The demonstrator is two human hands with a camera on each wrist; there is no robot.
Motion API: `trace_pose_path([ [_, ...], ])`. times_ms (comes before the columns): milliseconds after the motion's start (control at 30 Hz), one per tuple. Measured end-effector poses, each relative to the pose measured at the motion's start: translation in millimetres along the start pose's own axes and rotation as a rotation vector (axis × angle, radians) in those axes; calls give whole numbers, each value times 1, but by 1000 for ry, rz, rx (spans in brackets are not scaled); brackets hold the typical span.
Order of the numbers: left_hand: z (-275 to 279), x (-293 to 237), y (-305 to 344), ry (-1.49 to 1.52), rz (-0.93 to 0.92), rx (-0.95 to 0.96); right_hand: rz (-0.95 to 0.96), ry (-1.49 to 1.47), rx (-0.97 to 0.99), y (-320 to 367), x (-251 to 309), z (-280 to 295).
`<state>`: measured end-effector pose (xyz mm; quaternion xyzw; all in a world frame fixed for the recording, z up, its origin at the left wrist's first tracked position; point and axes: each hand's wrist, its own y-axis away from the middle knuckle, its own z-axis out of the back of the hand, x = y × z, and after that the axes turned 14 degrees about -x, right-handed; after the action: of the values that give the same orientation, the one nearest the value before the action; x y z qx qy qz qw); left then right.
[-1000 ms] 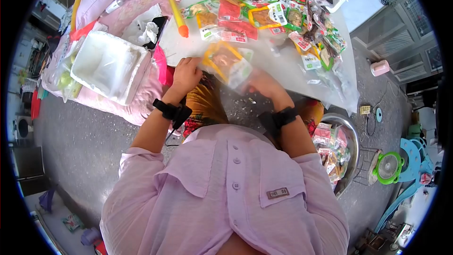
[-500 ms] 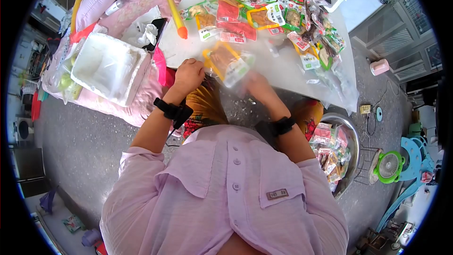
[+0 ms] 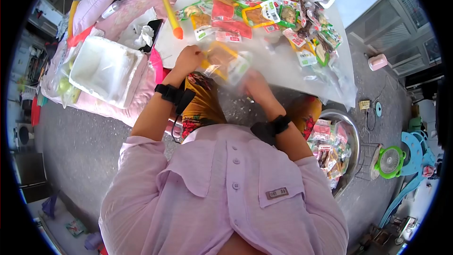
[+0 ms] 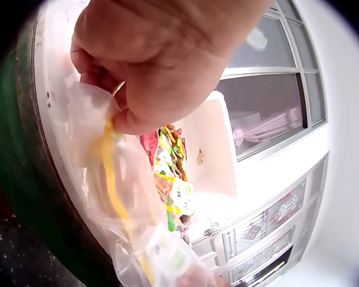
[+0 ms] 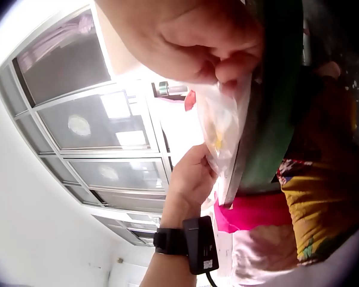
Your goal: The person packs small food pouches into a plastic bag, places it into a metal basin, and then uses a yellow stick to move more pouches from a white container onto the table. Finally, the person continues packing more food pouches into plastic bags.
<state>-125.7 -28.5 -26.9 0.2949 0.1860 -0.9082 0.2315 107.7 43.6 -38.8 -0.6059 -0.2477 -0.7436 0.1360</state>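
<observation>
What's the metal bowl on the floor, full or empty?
Partly full: the metal bowl holds a pile of snack packets, and bare metal shows along its right inner wall.

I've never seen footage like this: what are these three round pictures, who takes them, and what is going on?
No machine here: a person wears three cameras. One looks down from the head on both hands; the other two sit on the wrists. The left hand and right hand both pinch a clear plastic bag with a yellow-edged snack packet inside. Ahead, a white table bears a heap of snack packets. A foam box sits to the left, a metal bowl of packets to the right.
</observation>
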Motion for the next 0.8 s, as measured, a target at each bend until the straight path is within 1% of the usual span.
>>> trace_pose_path([
  [33, 2, -2, 3, 55, 5, -42, 11, -3, -72, -4, -6, -2],
  [100, 7, -7, 17, 163, 20, -127, -72, -300, -128, -3, -8, -2],
  [133, 12, -12, 25, 202, 105, -97, -116, -451, -155, 0, -6, -3],
  [200, 18, -24, 37, 283, 274, -36, -176, -590, -252, 8, 0, -12],
  [233, 16, -19, 36, 243, 224, -76, -204, -658, -302, 10, 1, -15],
  [300, 8, 0, 36, 166, 122, -155, -187, -539, -160, 10, -7, -14],
  [333, 4, 7, 35, 55, 34, -179, -178, -478, -90, 10, -8, -13],
  [400, 2, 12, 34, -167, -141, -226, -229, -487, -107, 11, -1, -13],
  [433, 3, 9, 36, -196, -114, -225, -253, -492, -116, 12, 5, -12],
  [500, 5, -1, 41, -254, -65, -221, -126, -299, -229, 16, 14, -10],
  [533, 3, -1, 44, -239, -125, -287, -63, -201, -283, 18, 16, -10],
  [600, 0, 1, 49, -210, -244, -421, 69, -85, -305, 16, 8, 2],
  [633, 1, 2, 53, -217, -330, -433, 132, -26, -313, 16, 4, 7],
  [700, 3, 2, 62, -229, -499, -455, 345, 107, -306, 25, 0, 13],
  [733, 5, 0, 67, -248, -561, -432, 451, 173, -303, 31, -1, 15],
  [800, 7, -2, 74, -286, -688, -386, 697, 493, -276, 41, -4, 16],
])
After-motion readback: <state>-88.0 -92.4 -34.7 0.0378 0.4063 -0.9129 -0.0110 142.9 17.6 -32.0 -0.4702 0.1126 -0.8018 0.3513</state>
